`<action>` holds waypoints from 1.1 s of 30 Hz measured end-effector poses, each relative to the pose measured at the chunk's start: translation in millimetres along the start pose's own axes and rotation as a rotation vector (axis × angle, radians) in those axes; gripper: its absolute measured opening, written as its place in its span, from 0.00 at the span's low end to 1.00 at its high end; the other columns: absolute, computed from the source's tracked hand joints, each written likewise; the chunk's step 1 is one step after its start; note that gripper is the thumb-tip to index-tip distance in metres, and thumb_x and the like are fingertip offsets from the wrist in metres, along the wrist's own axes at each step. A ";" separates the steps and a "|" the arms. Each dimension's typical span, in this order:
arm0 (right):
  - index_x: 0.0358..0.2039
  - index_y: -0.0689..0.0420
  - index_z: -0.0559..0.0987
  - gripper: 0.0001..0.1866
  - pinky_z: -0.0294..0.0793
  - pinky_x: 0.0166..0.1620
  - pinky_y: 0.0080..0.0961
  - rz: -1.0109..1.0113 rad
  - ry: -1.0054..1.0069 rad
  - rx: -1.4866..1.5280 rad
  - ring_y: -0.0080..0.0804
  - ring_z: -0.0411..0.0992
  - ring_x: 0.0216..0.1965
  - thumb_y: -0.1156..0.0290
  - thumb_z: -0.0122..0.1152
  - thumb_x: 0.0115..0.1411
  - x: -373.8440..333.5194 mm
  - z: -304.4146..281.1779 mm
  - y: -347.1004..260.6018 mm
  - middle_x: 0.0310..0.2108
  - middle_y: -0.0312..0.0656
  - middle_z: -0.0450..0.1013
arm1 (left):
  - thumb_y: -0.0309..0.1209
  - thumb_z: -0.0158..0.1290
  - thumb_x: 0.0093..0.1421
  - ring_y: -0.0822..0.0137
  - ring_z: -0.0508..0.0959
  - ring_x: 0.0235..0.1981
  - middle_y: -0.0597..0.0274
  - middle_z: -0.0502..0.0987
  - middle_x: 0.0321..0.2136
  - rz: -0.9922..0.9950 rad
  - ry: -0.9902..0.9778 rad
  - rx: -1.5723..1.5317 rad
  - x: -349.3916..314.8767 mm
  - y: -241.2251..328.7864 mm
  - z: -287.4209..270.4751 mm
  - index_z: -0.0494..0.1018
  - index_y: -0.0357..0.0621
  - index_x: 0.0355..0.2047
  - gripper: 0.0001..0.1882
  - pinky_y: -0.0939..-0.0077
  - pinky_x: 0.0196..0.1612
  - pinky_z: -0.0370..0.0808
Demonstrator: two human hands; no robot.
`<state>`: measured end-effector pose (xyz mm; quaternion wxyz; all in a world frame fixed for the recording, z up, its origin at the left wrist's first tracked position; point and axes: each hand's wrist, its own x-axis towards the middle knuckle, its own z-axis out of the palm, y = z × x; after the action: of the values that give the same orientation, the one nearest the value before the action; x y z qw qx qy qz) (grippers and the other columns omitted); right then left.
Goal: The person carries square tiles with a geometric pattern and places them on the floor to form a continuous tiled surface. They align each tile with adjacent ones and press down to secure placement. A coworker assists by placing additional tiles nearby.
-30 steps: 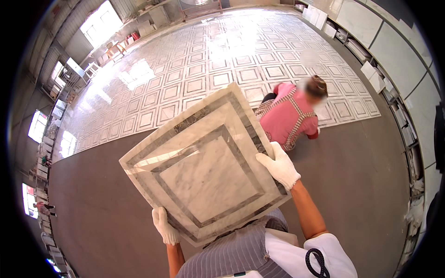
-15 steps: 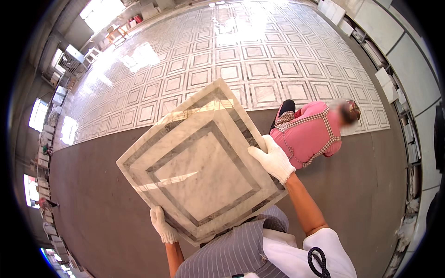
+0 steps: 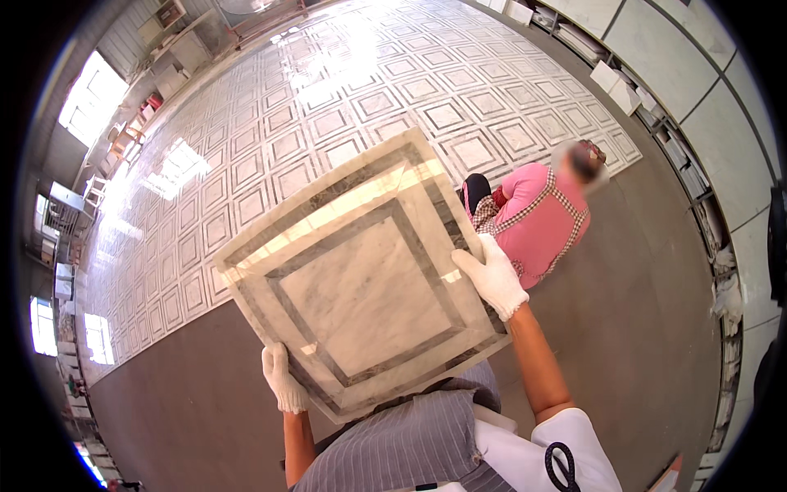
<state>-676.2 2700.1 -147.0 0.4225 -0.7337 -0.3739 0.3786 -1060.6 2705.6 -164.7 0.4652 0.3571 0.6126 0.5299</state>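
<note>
A large square marble tile [image 3: 369, 295], polished white with grey square bands, is held tilted in front of my body. My left hand [image 3: 284, 379], in a white knitted glove, grips its lower left edge. At the right edge, my gloved right hand [image 3: 492, 279] has its thumb on the tile's face. The fingers of both hands are partly hidden behind the tile. Its lower edge is close to my grey striped apron [image 3: 402, 443].
Ahead lies a floor of similar laid tiles [image 3: 328, 123], bordering dark grey ground [image 3: 188, 385]. A co-worker in a pink top [image 3: 537, 217] crouches just beyond my right hand. Shelves of slabs [image 3: 672, 152] line the right wall; white chairs [image 3: 97, 190] stand far left.
My view has turned to the right, so the laid floor now slants and the co-worker appears slightly further left. Both hands still hold the tile, which has rotated slightly and catches different reflections.
</note>
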 end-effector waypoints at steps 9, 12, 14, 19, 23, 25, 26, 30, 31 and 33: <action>0.44 0.63 0.74 0.19 0.69 0.46 0.32 0.064 0.239 0.050 0.39 0.72 0.38 0.58 0.55 0.63 7.1 43.6 10.5 0.35 0.49 0.75 | 0.35 0.53 0.64 0.81 0.65 0.32 0.74 0.71 0.30 -0.069 -0.221 0.094 117.8 3.9 17.1 0.73 0.41 0.38 0.10 0.83 0.38 0.63; 0.42 0.63 0.74 0.19 0.67 0.48 0.34 0.075 0.259 -0.032 0.44 0.71 0.40 0.57 0.53 0.64 16.7 64.5 24.8 0.36 0.51 0.75 | 0.35 0.53 0.64 0.80 0.67 0.33 0.73 0.73 0.32 -0.103 -0.269 0.103 140.5 0.2 6.8 0.74 0.40 0.40 0.11 0.83 0.39 0.64; 0.41 0.63 0.73 0.19 0.67 0.47 0.34 0.090 0.248 -0.010 0.44 0.71 0.40 0.57 0.53 0.65 26.4 74.9 24.8 0.36 0.52 0.74 | 0.35 0.53 0.64 0.80 0.68 0.33 0.72 0.74 0.32 -0.116 -0.267 0.125 148.1 3.3 7.5 0.74 0.40 0.41 0.12 0.82 0.40 0.65; 0.41 0.63 0.73 0.21 0.68 0.46 0.40 0.099 0.194 -0.071 0.55 0.71 0.43 0.54 0.50 0.66 58.0 86.9 28.8 0.38 0.59 0.73 | 0.34 0.54 0.63 0.79 0.70 0.33 0.71 0.75 0.33 -0.183 -0.247 0.109 168.4 -6.1 7.4 0.74 0.39 0.42 0.12 0.81 0.39 0.67; 0.42 0.63 0.72 0.23 0.67 0.47 0.43 0.112 0.146 -0.168 0.60 0.69 0.46 0.52 0.48 0.66 78.1 93.4 36.2 0.41 0.62 0.73 | 0.33 0.54 0.63 0.79 0.71 0.34 0.71 0.76 0.34 -0.197 -0.232 0.143 173.7 -18.8 -1.1 0.74 0.38 0.42 0.12 0.81 0.40 0.68; 0.43 0.63 0.72 0.24 0.67 0.47 0.44 0.115 0.128 -0.192 0.61 0.69 0.47 0.51 0.48 0.66 83.9 97.0 40.3 0.42 0.62 0.72 | 0.33 0.55 0.63 0.79 0.71 0.34 0.70 0.76 0.33 -0.246 -0.200 0.146 170.7 -18.1 4.1 0.74 0.37 0.42 0.12 0.81 0.39 0.68; 0.43 0.63 0.72 0.24 0.67 0.47 0.44 0.126 0.106 -0.199 0.61 0.69 0.46 0.50 0.47 0.66 86.7 97.9 42.5 0.41 0.62 0.73 | 0.34 0.55 0.63 0.78 0.71 0.34 0.70 0.76 0.33 -0.266 -0.182 0.144 168.7 -17.1 5.0 0.74 0.37 0.42 0.13 0.81 0.39 0.69; 0.44 0.63 0.74 0.26 0.68 0.48 0.42 0.112 0.073 -0.232 0.58 0.71 0.48 0.50 0.47 0.65 93.6 104.9 60.4 0.42 0.60 0.74 | 0.36 0.56 0.62 0.78 0.72 0.33 0.68 0.76 0.32 -0.281 -0.181 0.245 177.2 -48.5 -15.1 0.75 0.35 0.41 0.15 0.80 0.37 0.70; 0.45 0.63 0.74 0.25 0.69 0.48 0.41 0.129 0.056 -0.248 0.57 0.71 0.48 0.50 0.47 0.65 94.9 105.8 65.2 0.42 0.60 0.74 | 0.36 0.56 0.62 0.78 0.72 0.32 0.67 0.77 0.32 -0.303 -0.179 0.257 176.9 -54.8 -19.2 0.75 0.35 0.41 0.15 0.80 0.37 0.70; 0.45 0.63 0.74 0.25 0.69 0.49 0.40 0.169 0.036 -0.278 0.56 0.71 0.48 0.50 0.47 0.65 96.7 109.5 72.2 0.42 0.61 0.74 | 0.37 0.57 0.61 0.78 0.72 0.32 0.67 0.77 0.32 -0.346 -0.189 0.284 180.5 -54.5 -17.4 0.75 0.34 0.41 0.17 0.80 0.37 0.70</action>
<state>-713.2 2794.8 -274.4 0.2902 -0.8205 -0.3521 0.3442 -1130.4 2858.1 -252.6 0.5493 0.3567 0.6868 0.3153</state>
